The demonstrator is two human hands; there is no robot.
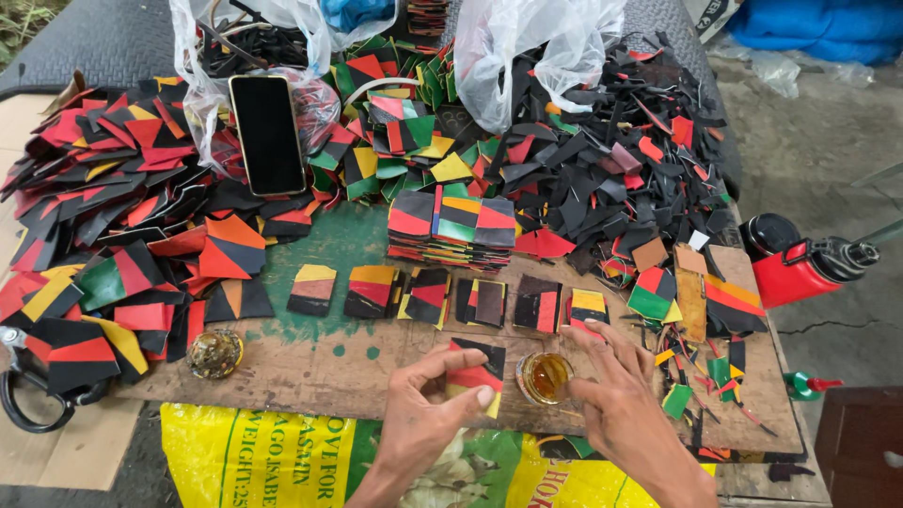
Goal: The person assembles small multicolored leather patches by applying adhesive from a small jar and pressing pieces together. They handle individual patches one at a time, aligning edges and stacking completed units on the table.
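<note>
My left hand [428, 404] pinches a small square patch [476, 373] of black, red and yellow material against the wooden board [320, 372]. My right hand [616, 390] rests beside a small round tin of amber glue [546, 376], fingers spread and touching its rim, with one fingertip near the patch. Behind them lies a row of similar coloured squares [428, 296], and further back a neat stack of squares [451, 226].
Heaps of red, black, yellow and green offcuts [122, 207] cover the left and back; black scraps [602, 160] pile at the right. A phone [267, 134] lies on a plastic bag. A tin lid [214, 353], scissors [28, 386] and a red-black bottle [800, 263] sit around.
</note>
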